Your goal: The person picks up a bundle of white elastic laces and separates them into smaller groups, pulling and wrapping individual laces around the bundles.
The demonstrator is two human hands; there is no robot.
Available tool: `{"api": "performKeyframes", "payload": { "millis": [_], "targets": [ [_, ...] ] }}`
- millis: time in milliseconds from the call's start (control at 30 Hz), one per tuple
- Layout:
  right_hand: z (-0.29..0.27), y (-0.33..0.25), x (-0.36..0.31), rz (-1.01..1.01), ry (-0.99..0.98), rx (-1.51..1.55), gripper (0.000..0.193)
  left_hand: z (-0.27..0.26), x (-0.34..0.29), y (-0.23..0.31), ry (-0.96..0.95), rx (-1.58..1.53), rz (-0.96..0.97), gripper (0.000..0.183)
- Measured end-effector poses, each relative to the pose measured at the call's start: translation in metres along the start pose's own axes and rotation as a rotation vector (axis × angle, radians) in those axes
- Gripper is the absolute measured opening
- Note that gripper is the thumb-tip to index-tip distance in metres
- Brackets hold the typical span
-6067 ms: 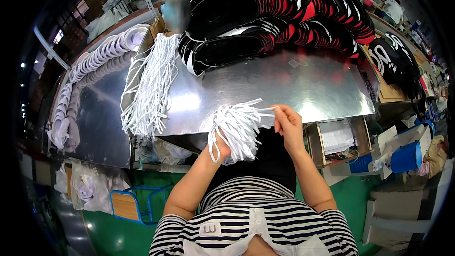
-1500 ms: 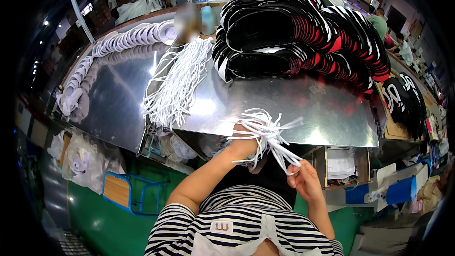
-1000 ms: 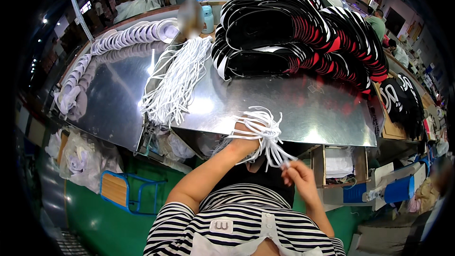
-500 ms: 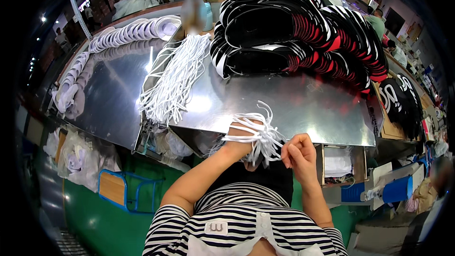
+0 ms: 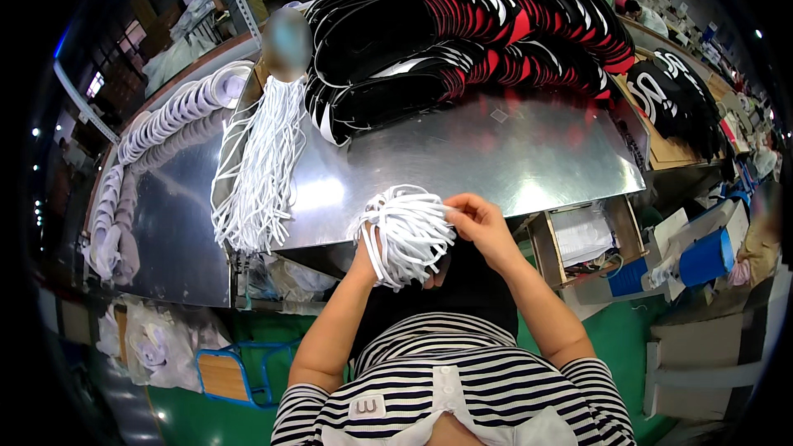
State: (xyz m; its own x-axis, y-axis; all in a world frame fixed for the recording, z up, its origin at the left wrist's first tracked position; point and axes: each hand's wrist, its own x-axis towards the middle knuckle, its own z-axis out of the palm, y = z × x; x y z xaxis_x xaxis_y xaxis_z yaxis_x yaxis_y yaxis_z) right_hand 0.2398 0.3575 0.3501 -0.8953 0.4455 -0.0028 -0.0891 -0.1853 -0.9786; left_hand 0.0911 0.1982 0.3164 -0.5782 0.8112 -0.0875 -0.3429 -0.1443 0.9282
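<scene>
A bundle of white shoelaces [image 5: 410, 235] spreads in a thick, drooping mop in front of my body, just off the table's near edge. My left hand [image 5: 367, 254] is wrapped round it from the left, its fingers mostly hidden under the laces. At the bundle's upper right edge, the thumb and forefinger of my right hand [image 5: 479, 225] pinch together on the laces. A second, longer bunch of white shoelaces [image 5: 263, 167] hangs down over the left part of the table.
Stacked black, white and red shoe uppers [image 5: 388, 41] fill the back of the metal table [image 5: 462, 157]. Rows of white curved pieces [image 5: 178, 120] stand at left. An open drawer [image 5: 578, 235] juts out at right. A blue-framed stool [image 5: 227, 376] stands lower left.
My right hand has come up to the bundle's edge and now pinches it. The held laces have turned into a fuller mop over my left hand. The whole view has shifted.
</scene>
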Motion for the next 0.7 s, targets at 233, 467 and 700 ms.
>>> {"api": "performKeyframes", "payload": {
  "millis": [233,467,700],
  "targets": [
    [-0.001,-0.006,0.003,0.078,0.068,0.164,0.03,-0.004,-0.004,-0.008,-0.033,0.265,0.096,0.039],
    [-0.013,-0.004,0.007,0.123,-0.011,0.129,0.014,0.003,-0.002,-0.008,-0.087,0.723,0.302,0.039],
    [-0.012,-0.005,-0.002,0.061,-0.02,0.496,0.012,0.003,0.007,-0.018,-0.065,0.316,0.141,0.028]
  ]
}}
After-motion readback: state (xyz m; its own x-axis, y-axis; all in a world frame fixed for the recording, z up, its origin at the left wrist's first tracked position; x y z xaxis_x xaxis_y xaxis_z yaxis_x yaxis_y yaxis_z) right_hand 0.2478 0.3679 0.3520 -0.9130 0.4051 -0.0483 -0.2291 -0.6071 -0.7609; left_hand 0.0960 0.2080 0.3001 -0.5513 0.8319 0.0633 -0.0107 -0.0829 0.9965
